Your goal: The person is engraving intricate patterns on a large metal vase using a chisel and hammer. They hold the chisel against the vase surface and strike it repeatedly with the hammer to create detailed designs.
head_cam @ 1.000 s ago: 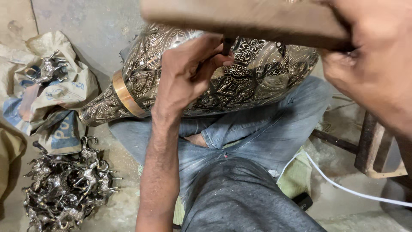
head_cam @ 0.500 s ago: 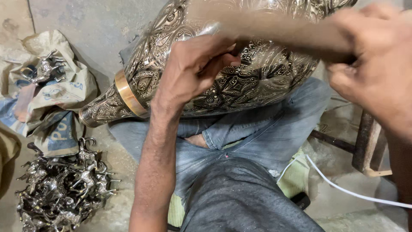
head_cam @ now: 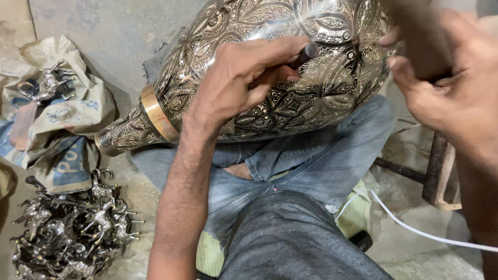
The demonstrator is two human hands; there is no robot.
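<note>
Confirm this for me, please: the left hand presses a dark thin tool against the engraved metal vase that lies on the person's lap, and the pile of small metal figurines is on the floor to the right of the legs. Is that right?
Not quite. The pile of small metal figurines lies on the floor to the left of the legs, not the right, as the head view shows. The rest holds: the left hand presses a dark thin tool against the engraved metal vase on the lap.
</note>
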